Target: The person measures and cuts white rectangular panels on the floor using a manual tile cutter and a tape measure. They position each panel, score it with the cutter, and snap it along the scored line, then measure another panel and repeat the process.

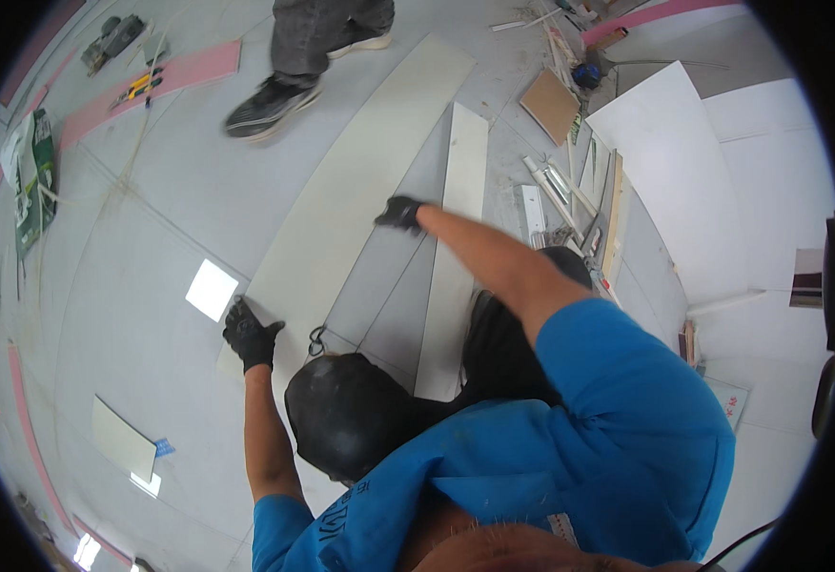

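Note:
My left hand (252, 334), in a black glove, rests on the near left edge of a long, wide cream board (360, 172), fingers apart. My gloved right hand (398, 212) is at that board's right edge, slightly blurred, its fingers hard to make out. A narrower cream board (465, 153) lies to the right, angled away from the wide one, with floor showing between them. A small dark looped item (316, 338), perhaps scissors, lies beside my bent knee (341, 410).
A person's leg and shoe (274, 105) stand beside the wide board's far end. Pink strips (198, 67), yellow-handled tools (136, 91) and a green-white bag (31, 191) are at left. Offcuts (560, 200), a brown square panel (551, 105) and large white sheets (665, 133) are at right.

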### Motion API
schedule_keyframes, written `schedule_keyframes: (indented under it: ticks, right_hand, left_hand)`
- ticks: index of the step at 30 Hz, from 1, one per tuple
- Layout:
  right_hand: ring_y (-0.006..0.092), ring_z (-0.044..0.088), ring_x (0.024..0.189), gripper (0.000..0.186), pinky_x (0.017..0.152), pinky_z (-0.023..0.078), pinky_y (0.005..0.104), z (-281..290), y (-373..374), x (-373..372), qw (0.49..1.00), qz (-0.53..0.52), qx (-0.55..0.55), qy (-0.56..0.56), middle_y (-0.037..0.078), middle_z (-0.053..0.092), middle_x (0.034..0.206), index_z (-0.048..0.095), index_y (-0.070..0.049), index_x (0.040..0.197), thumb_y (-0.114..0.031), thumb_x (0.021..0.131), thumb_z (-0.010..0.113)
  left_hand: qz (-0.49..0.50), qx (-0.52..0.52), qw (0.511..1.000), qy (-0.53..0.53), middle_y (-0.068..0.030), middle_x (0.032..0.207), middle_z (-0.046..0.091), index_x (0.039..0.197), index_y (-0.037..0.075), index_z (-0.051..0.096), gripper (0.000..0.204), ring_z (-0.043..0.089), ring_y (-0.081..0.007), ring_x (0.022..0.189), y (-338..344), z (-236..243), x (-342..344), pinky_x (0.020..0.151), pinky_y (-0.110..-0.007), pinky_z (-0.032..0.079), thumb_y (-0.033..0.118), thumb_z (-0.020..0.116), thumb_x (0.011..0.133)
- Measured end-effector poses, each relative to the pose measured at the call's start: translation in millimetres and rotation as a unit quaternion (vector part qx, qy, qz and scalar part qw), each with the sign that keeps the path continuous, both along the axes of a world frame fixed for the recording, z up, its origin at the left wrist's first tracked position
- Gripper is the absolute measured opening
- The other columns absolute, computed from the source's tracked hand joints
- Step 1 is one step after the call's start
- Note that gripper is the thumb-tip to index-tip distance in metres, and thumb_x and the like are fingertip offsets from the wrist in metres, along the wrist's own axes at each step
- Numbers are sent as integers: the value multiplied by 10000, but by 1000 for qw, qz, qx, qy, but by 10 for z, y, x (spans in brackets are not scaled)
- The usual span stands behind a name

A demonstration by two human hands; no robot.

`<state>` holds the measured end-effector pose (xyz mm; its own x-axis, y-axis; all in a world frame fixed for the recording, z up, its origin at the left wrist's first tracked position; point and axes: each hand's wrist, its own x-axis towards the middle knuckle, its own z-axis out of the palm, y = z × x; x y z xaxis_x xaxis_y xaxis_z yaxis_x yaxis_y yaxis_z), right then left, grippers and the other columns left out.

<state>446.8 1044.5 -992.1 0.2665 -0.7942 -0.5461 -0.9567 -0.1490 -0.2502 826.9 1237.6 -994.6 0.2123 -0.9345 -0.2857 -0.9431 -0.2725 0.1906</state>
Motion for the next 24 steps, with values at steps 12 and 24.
schedule_keyframes:
  ticks: [12, 24]
  right_hand:
    - [245, 612, 665, 632, 601, 505, 381, -261, 1110, 834, 821, -509, 152, -210, 133, 649, 822, 602, 28, 1014, -554, 784, 695]
    - [245, 609, 873, 411, 771, 507, 402, 432, 284, 814, 985, 55, 86, -140, 112, 613, 896, 586, -53, 942, -447, 834, 635]
  left_hand:
    - [-2, 49, 962, 268, -129, 817, 672, 891, 66, 643, 561, 645, -321, 799, -201, 137, 84, 691, -421, 486, 591, 733, 713]
    - [-222, -184, 953, 94, -78, 723, 587, 734, 102, 601, 220, 600, -272, 663, 113, 1039, 319, 561, -388, 465, 290, 662, 831]
